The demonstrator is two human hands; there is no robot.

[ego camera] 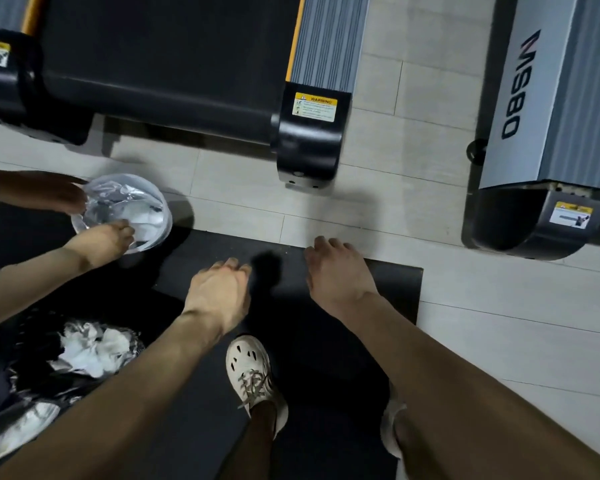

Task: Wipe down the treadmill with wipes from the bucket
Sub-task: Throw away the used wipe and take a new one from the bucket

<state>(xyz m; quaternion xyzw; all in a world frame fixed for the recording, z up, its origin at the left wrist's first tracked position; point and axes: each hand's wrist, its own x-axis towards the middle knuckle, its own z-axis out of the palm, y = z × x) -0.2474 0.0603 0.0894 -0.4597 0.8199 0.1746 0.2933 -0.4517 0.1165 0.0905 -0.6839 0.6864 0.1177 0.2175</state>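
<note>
- While another person's hand [108,240] reaches into the bucket [165,220], it stands just beside the treadmill [174,64].
- Right of the bucket, the left hand [219,292] and right hand [336,271] hang loosely open, holding nothing.

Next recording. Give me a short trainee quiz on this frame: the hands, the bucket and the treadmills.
1. True or false: the wearer's left hand holds a wipe.
2. Whose fingers are in the bucket? A) the wearer's right hand B) another person's hand C) nobody's
3. Which word heads the yellow label on the middle treadmill?

Key: 1 false, it hangs over the mat with nothing in it. 2 B. 3 WARNING.
</note>
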